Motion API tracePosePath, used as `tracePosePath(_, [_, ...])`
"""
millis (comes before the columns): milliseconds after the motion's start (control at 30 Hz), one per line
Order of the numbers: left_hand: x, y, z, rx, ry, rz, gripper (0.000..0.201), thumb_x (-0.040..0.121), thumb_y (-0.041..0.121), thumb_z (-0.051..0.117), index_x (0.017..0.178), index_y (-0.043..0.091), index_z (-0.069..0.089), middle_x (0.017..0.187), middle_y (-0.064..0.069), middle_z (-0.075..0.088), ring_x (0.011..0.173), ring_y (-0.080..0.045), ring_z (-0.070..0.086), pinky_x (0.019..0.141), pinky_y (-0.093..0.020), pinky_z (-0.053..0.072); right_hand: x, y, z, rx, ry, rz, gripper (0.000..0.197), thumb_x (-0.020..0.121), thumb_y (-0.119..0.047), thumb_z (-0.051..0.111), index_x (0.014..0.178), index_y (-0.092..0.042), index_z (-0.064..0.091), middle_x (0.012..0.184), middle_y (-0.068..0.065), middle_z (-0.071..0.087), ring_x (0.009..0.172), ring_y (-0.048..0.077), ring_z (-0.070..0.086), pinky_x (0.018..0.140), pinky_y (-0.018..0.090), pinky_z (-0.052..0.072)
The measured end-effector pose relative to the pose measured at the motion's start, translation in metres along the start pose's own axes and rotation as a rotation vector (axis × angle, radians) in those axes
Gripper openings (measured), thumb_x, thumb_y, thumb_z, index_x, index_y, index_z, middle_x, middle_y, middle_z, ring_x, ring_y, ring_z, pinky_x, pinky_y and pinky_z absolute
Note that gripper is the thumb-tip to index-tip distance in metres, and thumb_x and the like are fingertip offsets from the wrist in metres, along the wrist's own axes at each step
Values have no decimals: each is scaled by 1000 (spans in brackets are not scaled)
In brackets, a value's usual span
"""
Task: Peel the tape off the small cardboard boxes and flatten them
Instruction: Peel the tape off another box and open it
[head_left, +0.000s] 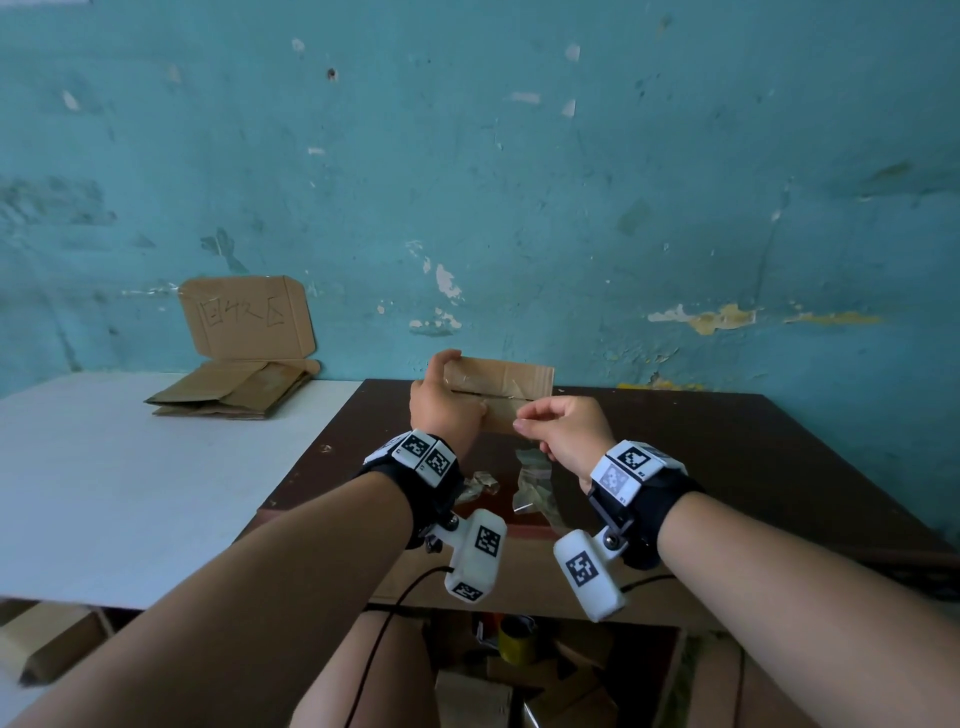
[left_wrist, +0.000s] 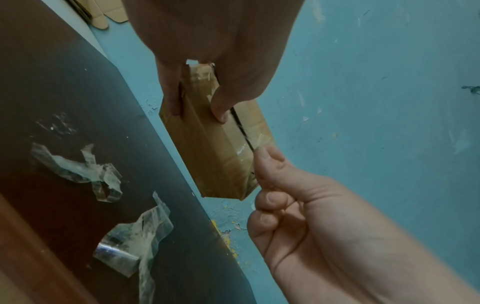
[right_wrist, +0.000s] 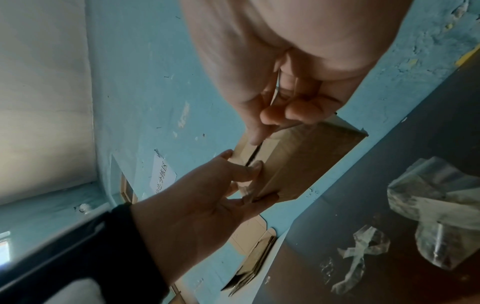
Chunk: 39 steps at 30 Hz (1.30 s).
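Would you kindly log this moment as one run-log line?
left hand: grips box | right hand: pinches tape | box: aloft, unflattened | tape scraps: on table

Peeling teal wall (head_left: 519, 182); dark table (head_left: 727, 457)

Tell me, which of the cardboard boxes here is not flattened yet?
The small box held up in both hands: the left hand grips its end while the right hand pinches its tape. The others lie flat in a pile on the white table.
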<state>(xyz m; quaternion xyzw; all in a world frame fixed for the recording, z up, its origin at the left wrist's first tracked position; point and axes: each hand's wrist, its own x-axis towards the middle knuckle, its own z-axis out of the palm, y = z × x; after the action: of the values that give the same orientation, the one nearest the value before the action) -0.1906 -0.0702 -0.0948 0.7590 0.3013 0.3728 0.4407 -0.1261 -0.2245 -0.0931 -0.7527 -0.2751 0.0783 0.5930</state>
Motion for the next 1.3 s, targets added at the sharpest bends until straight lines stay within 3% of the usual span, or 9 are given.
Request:
tracePosePath(367, [4,-4,-6,-61,10,-62,72,75,3,73,121,53,52,115,-10,63,91,-24,68,76,-34,61,-7,-2,2,-124,-96,-87,10,80,-14,83,80,-21,76,73,-4,69,54,6,54,54,19,45])
tracePosePath(533, [6,-7,-6,-35,-6,-34,71,76,1,73,123,50,53,116,-8,61,83,-19,66,57,-21,47,-6,0,-6,-290,-126,-178,8,79,-19,84,80,-24,78,83,-8,74,78,5,66,67,12,46])
tracePosePath(700, [10,-9,-13,-49,-10,-16,72,78,3,76,129,46,50,123,-8,52,80,-15,62,61,-21,49,-4,5,-19,-197,28,-196,9,91,-24,70,94,-27,77,85,-11,75,70,4,71,66,20,56])
tracePosePath(867, [11,-10,-20,-71,-13,-9,72,78,5,77,130,46,49,124,-8,55,86,-19,63,66,-26,52,5,15,-38,117,327,36,14,93,-17,65,103,-21,73,98,1,76,71,13,71,60,30,58])
tracePosePath(933, [11,-9,-21,-106,-51,-15,72,76,5,77,128,48,51,119,-9,61,86,-21,65,62,-26,53,9,19,-45,145,276,142,27,93,-26,68,119,-20,67,115,4,71,91,17,70,75,38,62])
tracePosePath(1100, [9,-3,-19,-184,-213,21,78,68,2,82,111,61,54,96,-2,63,77,-20,63,83,-48,63,11,14,-44,267,-43,286,97,76,-56,78,155,-34,26,159,2,30,140,30,37,98,61,49])
tracePosePath(1167, [8,-1,-16,-210,-271,33,79,75,-6,80,124,50,55,96,-1,58,74,-16,61,83,-46,63,11,10,-36,265,-109,272,128,53,-66,87,155,-46,13,164,-3,18,146,32,28,97,68,44])
tracePosePath(1233, [5,3,-13,-221,-324,45,78,79,-9,77,131,44,54,104,-4,57,76,-17,62,79,-43,64,12,8,-29,243,-134,253,145,37,-69,91,153,-53,6,161,-7,25,142,30,34,92,69,46])
tracePosePath(1300, [3,6,-13,-222,-349,68,79,79,-9,77,133,44,53,107,-8,59,77,-19,64,78,-42,64,12,8,-26,272,-126,240,132,52,-57,91,153,-53,6,149,-6,40,129,24,48,89,66,50])
